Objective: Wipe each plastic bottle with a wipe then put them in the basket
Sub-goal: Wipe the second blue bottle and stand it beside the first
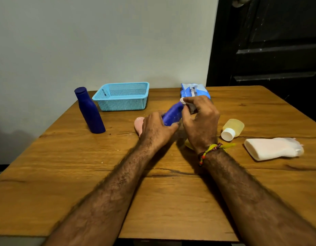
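about six bottles (89, 110), one basket (121, 96)

Warm, moderate indoor light from above. Soft shadows under both forearms on the table (171, 201). Slight motion blur at the hands and what they hold. Wide-angle bowing at table edges; door (269, 41) beyond the grip very dark.

No readable text showing anywhere. Wipes pack (194, 91) carrying small pale print on blue wrapper, too blurred for reading. Blue basket (121, 96) showing small dark mark on left wall, not legible. Standing blue bottle (89, 110), small yellow bottle (232, 129) and white bottle (272, 148) showing no label facing camera.
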